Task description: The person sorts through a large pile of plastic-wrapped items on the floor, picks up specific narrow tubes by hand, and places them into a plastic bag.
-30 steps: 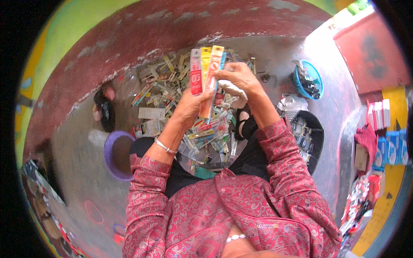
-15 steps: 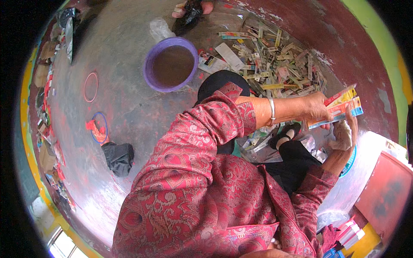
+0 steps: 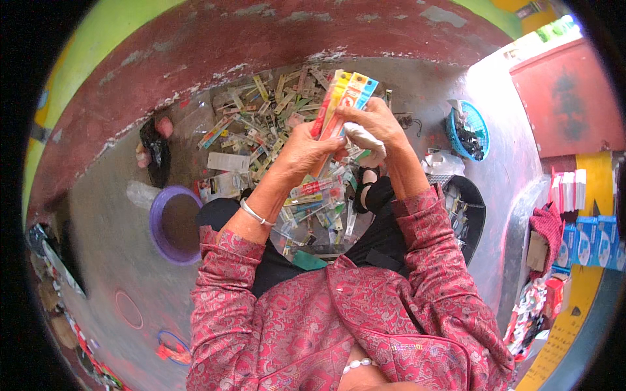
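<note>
Out in front of me, a small fan of long, narrow flat packages [image 3: 350, 96] with hang holes shows yellow, red, orange and blue. My left hand [image 3: 305, 151], with a pale bangle on its wrist, grips them by the lower left edge. On the other side my right hand [image 3: 378, 122] has its fingers closed on the upper right edge. A crumpled whitish wrap [image 3: 364, 139] covers part of the right hand near the thumb. Beneath both hands, more clear and coloured flat packages [image 3: 319, 195] lie between my legs.
A broad heap of narrow strips and packages [image 3: 261, 130] spreads toward the dark red wall [image 3: 215, 52]. At left stand a purple basin [image 3: 156, 225] and a black plastic bag [image 3: 155, 156]. On the right are a blue basket [image 3: 486, 133] and a black tub [image 3: 479, 225] holding packages.
My view has swung to the right, so the hands and packages now appear near the middle. The packages stand more upright and are fanned apart. Both hands keep hold of them.
</note>
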`<action>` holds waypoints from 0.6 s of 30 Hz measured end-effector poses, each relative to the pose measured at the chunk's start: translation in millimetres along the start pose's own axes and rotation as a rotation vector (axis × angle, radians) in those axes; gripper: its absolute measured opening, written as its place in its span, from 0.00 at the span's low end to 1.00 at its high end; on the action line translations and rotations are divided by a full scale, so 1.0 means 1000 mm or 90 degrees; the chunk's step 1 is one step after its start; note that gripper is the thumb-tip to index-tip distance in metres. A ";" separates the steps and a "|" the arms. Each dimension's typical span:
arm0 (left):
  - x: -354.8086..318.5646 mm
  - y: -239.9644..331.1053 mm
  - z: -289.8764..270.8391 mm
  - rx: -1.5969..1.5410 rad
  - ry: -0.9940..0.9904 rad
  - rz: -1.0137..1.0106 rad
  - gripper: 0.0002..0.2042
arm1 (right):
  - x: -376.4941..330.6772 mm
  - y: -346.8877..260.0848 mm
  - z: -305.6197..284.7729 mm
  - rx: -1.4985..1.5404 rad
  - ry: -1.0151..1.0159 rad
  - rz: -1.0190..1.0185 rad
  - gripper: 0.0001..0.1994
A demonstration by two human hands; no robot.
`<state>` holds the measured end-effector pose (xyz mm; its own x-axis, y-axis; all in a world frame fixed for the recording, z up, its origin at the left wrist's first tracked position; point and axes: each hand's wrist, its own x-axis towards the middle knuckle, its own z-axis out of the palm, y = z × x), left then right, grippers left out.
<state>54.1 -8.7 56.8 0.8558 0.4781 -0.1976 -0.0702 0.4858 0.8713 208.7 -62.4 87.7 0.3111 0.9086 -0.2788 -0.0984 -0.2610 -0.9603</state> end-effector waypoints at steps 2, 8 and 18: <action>0.002 -0.003 0.001 -0.071 -0.032 0.001 0.12 | 0.000 0.003 -0.005 -0.015 -0.016 -0.031 0.08; -0.003 0.004 0.002 -0.068 -0.031 -0.019 0.11 | -0.001 -0.003 -0.016 -0.018 0.026 -0.023 0.11; 0.001 -0.005 0.004 -0.066 0.050 -0.045 0.11 | -0.003 -0.003 0.011 -0.482 0.394 -0.658 0.05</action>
<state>57.5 -13.6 54.2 0.8182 0.4936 -0.2948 -0.0673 0.5915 0.8035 197.6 -60.6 91.5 0.3065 0.5593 0.7702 0.8837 0.1335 -0.4486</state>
